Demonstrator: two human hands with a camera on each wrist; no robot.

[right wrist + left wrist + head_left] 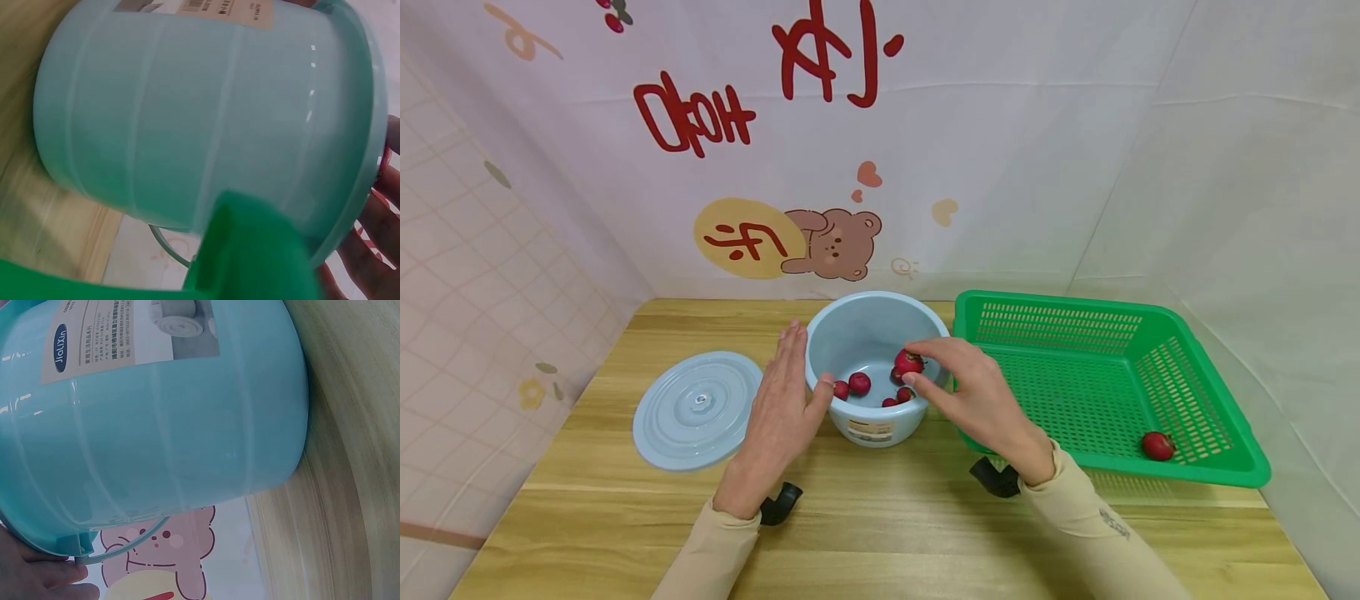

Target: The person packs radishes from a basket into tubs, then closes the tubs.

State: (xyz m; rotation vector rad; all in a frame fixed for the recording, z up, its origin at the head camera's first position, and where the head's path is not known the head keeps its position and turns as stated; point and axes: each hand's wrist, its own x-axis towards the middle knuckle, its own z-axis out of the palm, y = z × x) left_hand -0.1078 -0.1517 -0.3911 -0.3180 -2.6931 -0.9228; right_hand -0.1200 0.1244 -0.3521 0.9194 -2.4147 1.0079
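A light blue bucket (842,337) stands upright on the table, with several red fruits (860,383) lying in it. Between thumb and fingertips, my right hand (976,398) pinches a round red fruit with a leafy cap (909,362), held over the right side of the bucket's opening. My left hand (781,408) rests at the bucket's left rim, its fingers straight. In the left wrist view, those fingers (47,578) lie beside the handle's hinge. The bucket's wall (175,112) hides most of the held fruit in the right wrist view.
A green plastic basket (1195,358) stands at the right, close to the bucket, with one red fruit (1157,446) in its near right corner. At the left, the round blue lid (700,433) lies flat on the wooden table (880,533). A printed cloth (1015,167) hangs behind.
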